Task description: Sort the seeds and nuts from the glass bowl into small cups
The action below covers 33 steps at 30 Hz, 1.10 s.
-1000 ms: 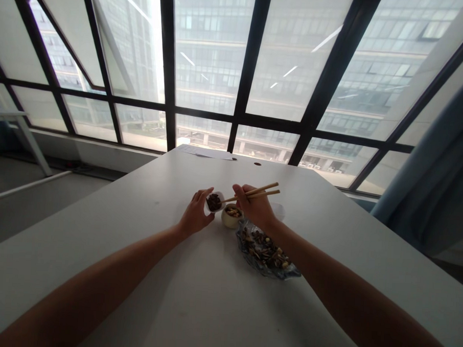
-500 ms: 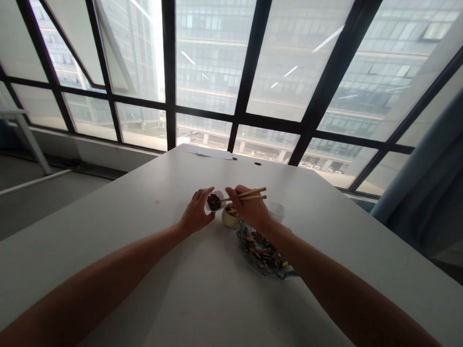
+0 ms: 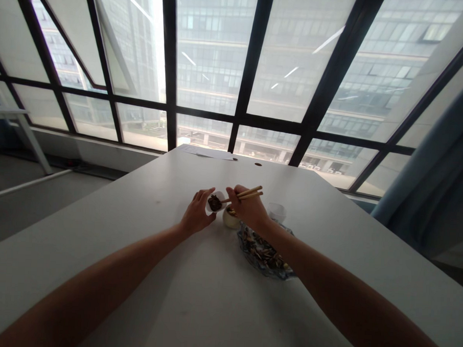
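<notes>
Left hand [image 3: 196,213]: curving around a small white cup [image 3: 222,208] and holding it between thumb and fingers, at the middle of the white table [image 3: 195,294]. The cup's mouth is facing back toward the person, and dark pieces [image 3: 215,202] are showing inside. Whether its base is touching the table I am not able to tell from here.

Right hand [image 3: 250,207]: closing narrowly on a pair of chopsticks [image 3: 253,192]. Their thick ends are sticking out past the hand to the right; their tips are pointing left into the cup's mouth, near the dark pieces. I am not seeing clearly whether a piece is being pinched.

Just right of the cup, a cream bowl [image 3: 231,222] is standing upright, partly hidden by the right hand; yellowish bits are showing in it. Nearer the person, a clear dish [image 3: 247,256] with a wavy edge is holding a mixed heap of seeds [image 3: 262,252], with the right forearm covering part of it. Beyond that forearm, a clear cup [image 3: 277,211] is standing. Paper [image 3: 211,153] is lying at the table's far edge, by the windows [image 3: 210,50].
</notes>
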Each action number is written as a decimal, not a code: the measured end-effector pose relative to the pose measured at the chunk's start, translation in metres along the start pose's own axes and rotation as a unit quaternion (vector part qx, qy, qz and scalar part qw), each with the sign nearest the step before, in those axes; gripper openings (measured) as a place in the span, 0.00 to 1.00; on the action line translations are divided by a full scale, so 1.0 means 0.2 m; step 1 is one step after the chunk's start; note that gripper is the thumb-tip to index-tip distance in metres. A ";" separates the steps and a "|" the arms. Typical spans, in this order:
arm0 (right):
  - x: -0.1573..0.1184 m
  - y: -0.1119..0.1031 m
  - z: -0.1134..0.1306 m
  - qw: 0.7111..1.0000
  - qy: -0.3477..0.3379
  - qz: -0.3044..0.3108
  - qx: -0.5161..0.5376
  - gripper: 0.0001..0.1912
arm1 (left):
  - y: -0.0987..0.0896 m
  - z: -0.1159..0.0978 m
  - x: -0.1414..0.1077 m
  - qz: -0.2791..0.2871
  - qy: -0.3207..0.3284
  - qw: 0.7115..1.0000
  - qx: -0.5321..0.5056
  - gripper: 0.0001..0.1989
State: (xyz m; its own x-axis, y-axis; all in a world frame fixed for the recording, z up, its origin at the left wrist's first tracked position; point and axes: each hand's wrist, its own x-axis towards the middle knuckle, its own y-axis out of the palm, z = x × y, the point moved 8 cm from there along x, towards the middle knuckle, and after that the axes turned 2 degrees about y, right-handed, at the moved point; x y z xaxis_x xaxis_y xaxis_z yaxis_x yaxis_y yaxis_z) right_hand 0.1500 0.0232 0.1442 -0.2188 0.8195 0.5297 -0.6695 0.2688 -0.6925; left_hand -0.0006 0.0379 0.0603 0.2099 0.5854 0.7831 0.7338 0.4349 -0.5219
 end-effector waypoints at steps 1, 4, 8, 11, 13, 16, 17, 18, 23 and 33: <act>0.00 -0.01 0.00 1.000 0.001 0.000 0.011 0.20 | 0.00 0.00 0.00 0.003 -0.001 1.000 -0.002 0.38; -0.02 -0.04 -0.01 0.997 0.012 0.003 0.072 0.23 | 0.01 0.01 0.00 0.006 -0.007 1.000 -0.005 0.38; -0.05 -0.14 -0.11 0.970 0.070 -0.016 0.233 0.29 | 0.01 0.01 0.00 0.005 -0.020 1.000 -0.007 0.38; -0.10 -0.24 -0.25 0.927 0.126 -0.053 0.350 0.31 | 0.01 0.02 0.00 0.008 -0.025 1.000 -0.008 0.38; -0.15 -0.31 -0.35 0.909 0.147 -0.085 0.380 0.31 | 0.01 0.02 0.00 0.008 -0.027 1.000 -0.009 0.38; -0.22 -0.43 -0.45 0.911 0.143 -0.131 0.363 0.29 | 0.02 0.03 0.00 0.007 -0.029 0.999 -0.013 0.37; -0.24 -0.46 -0.47 0.915 0.138 -0.142 0.351 0.29 | 0.02 0.03 0.00 0.007 -0.029 0.999 -0.013 0.37; -0.26 -0.48 -0.49 0.919 0.134 -0.150 0.340 0.29 | 0.02 0.03 0.00 0.007 -0.030 0.999 -0.012 0.37; -0.28 -0.60 -0.54 0.944 0.122 -0.181 0.248 0.29 | 0.01 0.03 0.00 0.004 -0.029 1.000 -0.005 0.36; -0.34 -0.74 -0.60 0.977 0.088 -0.195 -0.008 0.32 | 0.01 0.03 0.00 0.004 -0.026 1.000 -0.004 0.36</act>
State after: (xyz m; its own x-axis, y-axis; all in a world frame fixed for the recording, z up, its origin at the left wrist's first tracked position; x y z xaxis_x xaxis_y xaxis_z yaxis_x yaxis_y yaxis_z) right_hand 0.3494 -0.0126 0.1523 0.1770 0.7271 0.6634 -0.6667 0.5844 -0.4626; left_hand -0.0033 0.0421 0.0569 0.1830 0.6238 0.7599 0.7377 0.4238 -0.5255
